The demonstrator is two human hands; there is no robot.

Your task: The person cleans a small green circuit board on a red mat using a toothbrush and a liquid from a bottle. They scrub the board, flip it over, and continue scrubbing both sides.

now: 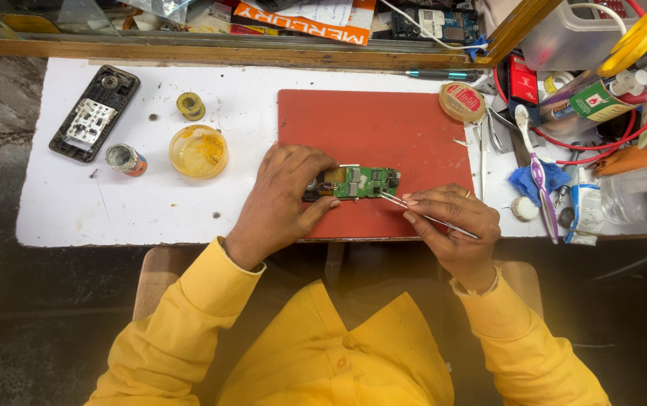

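- 2 hands are at work in the middle of the frame: your left hand is clamped around the near end of the green circuit board, pinning it flat on the red mat, while your right hand is pinched shut on a pair of slim metal tweezers
- The tweezer tips touch, or all but touch, the board's lower right edge; whether they grip a part there is too small to tell
- The step in hand looks like fine work on 1 component at that right edge of the board, with the left hand serving as a vise
- The next move likely calls for a steady left hold and a small, exact motion of the tips, since the parts sit crowded together
- In the upper left of the frame lie the opened phone shell, a small tin, a roll of solder wire and a round dish of yellow flux, all well apart from the board
- At the right of the frame a toothbrush lies over a blue cloth among the clutter
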